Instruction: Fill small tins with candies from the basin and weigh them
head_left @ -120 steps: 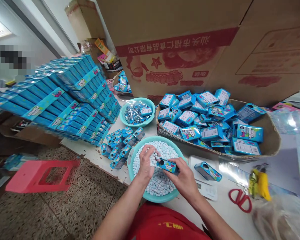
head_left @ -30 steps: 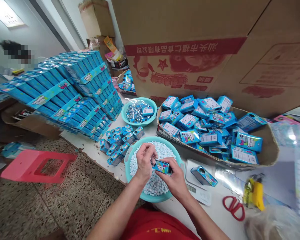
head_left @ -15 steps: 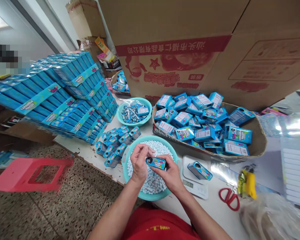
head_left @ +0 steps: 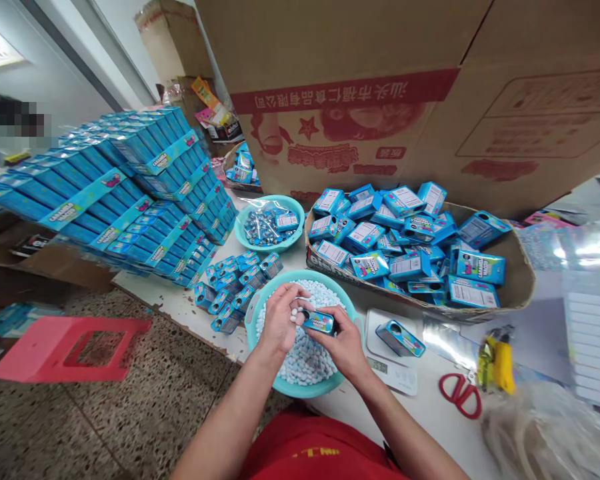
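Left hand [head_left: 281, 319]: fingers curled around a few white candies [head_left: 297, 316]
Right hand [head_left: 341, 337]: gripping a small blue candy box [head_left: 319, 322], held tilted over the candy-filled turquoise basin [head_left: 351, 308]
Kitchen scale [head_left: 391, 381]: on the worktop [head_left: 333, 405], another blue box [head_left: 401, 339] on it

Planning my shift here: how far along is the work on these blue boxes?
The banded stack of blue printed cardboard boxes looks done. In hand: the right hand holds a small blue carton, the left hand has white pellets at its end. Apparently left: the loose blue boxes heaped in the brown cardboard tray. I can't tell whether the cluster of blue boxes beside the larger turquoise plastic bowl is filled.
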The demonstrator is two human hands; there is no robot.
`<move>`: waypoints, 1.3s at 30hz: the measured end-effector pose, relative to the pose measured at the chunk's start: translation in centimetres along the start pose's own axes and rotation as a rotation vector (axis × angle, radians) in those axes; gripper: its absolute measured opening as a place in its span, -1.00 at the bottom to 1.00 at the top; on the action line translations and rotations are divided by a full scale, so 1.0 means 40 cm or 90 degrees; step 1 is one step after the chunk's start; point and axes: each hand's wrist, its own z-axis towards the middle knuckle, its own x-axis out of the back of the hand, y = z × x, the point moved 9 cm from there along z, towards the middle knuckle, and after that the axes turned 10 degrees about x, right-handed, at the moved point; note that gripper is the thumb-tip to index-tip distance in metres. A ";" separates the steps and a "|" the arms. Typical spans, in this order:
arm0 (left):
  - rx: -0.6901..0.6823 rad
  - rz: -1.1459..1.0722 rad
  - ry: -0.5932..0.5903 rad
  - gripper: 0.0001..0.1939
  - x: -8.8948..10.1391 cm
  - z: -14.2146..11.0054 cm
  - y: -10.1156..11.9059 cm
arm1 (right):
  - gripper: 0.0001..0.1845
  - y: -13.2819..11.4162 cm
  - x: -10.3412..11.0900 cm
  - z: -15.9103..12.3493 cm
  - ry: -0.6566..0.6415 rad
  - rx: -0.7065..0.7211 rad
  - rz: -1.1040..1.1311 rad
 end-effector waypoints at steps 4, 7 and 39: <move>0.063 -0.039 -0.040 -0.74 -0.009 0.007 -0.027 | -0.73 -0.008 0.004 0.003 0.011 0.002 -0.006; 0.052 -0.067 -0.040 -0.76 -0.008 0.012 -0.030 | -0.71 -0.003 0.007 0.003 0.013 0.003 -0.002; -0.353 0.685 0.095 -0.70 0.098 0.035 -0.094 | -0.57 -0.034 0.186 -0.057 0.082 -0.090 0.035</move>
